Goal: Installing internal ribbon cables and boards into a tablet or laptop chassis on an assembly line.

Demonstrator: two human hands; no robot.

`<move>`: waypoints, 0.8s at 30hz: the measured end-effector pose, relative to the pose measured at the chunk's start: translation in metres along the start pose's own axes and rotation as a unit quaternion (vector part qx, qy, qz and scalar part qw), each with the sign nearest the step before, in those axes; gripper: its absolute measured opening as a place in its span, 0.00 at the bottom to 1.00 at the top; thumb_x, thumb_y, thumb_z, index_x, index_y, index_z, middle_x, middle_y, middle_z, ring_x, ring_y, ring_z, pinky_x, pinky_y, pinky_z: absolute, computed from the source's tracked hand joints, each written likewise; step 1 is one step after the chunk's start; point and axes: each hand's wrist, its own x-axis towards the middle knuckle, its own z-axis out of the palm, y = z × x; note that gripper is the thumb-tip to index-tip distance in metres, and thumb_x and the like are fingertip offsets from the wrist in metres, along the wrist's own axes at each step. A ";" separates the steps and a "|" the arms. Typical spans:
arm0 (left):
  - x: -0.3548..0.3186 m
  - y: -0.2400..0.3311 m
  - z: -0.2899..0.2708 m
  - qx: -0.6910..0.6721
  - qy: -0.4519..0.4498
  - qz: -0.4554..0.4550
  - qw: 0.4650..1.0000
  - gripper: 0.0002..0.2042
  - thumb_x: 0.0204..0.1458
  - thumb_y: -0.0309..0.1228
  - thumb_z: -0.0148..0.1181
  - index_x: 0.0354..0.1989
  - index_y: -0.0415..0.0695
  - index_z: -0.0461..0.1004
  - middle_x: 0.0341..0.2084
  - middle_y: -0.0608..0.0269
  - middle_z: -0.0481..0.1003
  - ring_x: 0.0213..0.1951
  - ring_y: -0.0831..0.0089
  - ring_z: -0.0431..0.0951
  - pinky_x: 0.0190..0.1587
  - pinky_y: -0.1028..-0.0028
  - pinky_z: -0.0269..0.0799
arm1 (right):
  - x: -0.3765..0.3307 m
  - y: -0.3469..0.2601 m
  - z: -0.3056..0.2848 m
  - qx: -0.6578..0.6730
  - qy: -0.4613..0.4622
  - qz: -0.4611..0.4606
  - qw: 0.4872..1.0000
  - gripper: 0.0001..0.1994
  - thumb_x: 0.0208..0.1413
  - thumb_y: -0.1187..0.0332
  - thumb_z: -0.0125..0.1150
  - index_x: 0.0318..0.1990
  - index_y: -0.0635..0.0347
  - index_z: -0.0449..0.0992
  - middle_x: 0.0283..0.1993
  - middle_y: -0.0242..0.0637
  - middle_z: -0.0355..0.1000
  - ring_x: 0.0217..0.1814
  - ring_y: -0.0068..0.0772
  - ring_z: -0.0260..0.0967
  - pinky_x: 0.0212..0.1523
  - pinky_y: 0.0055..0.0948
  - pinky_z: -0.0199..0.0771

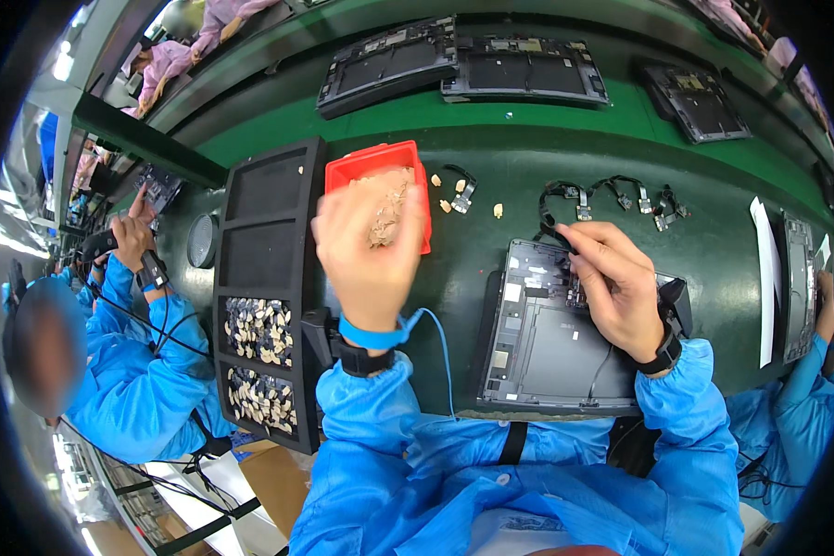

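My left hand (369,255), smeared by motion, is over the near part of a red bin (372,156) holding small tan pieces (391,182); its fingers cannot be made out. A blue wrist strap (372,335) with a cord is on that wrist. At the upper edge of an opened dark laptop-like chassis (565,347), the thumb and fingers of my right hand (618,287) pinch the end of a black cable (547,206). A small connector (583,202) is at the cable's other end. That hand partly covers the chassis's right side.
Left of the bin stands a black compartment tray (263,220), its two near sections filled with small pale and dark pieces. Similar cables (624,195) and loose tan pieces (499,211) lie beyond the chassis. More opened chassis (525,70) sit at the back. Co-workers (148,371) are at both sides.
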 end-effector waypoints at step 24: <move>-0.041 0.061 0.024 -0.094 -0.320 0.108 0.937 0.17 0.57 0.42 0.68 0.51 0.46 0.83 0.43 0.57 0.82 0.49 0.62 0.80 0.59 0.58 0.61 | -0.073 -0.023 -0.088 0.276 0.081 0.124 0.950 0.15 0.65 0.73 0.61 0.57 0.71 0.78 0.33 0.40 0.79 0.37 0.27 0.76 0.43 0.26 0.74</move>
